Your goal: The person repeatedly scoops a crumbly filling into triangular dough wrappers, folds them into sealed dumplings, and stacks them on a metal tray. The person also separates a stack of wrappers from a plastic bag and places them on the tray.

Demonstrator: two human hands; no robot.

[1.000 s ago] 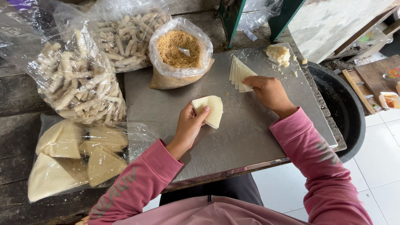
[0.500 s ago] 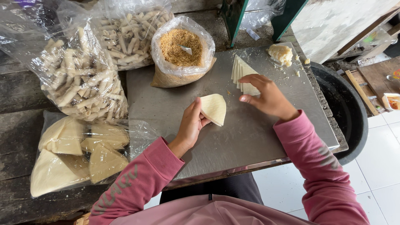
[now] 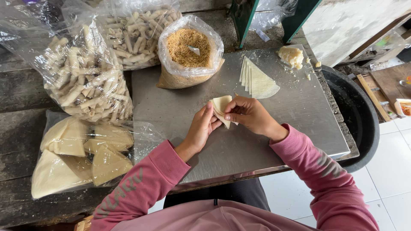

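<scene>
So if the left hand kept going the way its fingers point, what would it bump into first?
Probably the fanned stack of pale triangular wrappers, beyond the folded wrapper the left hand holds.

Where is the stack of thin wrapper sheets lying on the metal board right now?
In the head view, the stack of wrapper sheets lies toward the far right of the metal board, between the bag of brown crumbs and the dough lump.

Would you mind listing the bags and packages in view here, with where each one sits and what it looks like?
Open clear bag of golden-brown crumbs: back of the steel sheet, upright.
Clear bag of pale rolled sticks: far left, bulging.
Second clear bag of rolls: behind it, at top.
Flat clear bag of cream triangular wrappers: near left, lying down.
Small orange-and-white packet: right edge, partly cut off.
</scene>
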